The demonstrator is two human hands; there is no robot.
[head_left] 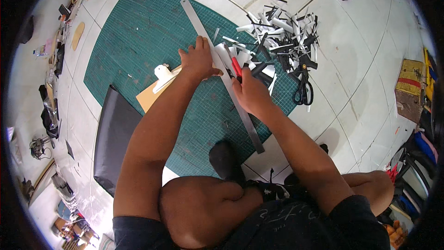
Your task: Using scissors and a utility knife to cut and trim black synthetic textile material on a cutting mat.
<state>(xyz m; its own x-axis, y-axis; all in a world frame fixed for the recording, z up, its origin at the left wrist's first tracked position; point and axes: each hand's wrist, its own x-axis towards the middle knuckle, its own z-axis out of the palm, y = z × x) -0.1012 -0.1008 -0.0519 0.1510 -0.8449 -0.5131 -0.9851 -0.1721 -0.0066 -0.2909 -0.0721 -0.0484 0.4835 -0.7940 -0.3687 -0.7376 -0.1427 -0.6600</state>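
A long metal ruler (245, 119) lies slantwise across a green cutting mat (134, 32). My left hand (198, 60) presses down on it with spread fingers, thumb apart near its edge. Just right of the ruler, my right hand (252, 91) is closed round a red utility knife (237, 66); its blade is too small to make out. White and black strips (259, 67) lie beside the knife. Left of my left hand, a brown board with a white clip (162, 78) is partly hidden by my forearm.
Beyond the right hand is a heap of black and white scraps (289, 32), with black scissors (303, 90) at its near side. A black sheet (115, 134) overlaps the mat's left side. My foot (224, 157) rests on the near edge. Clutter lines both sides of the tiled floor.
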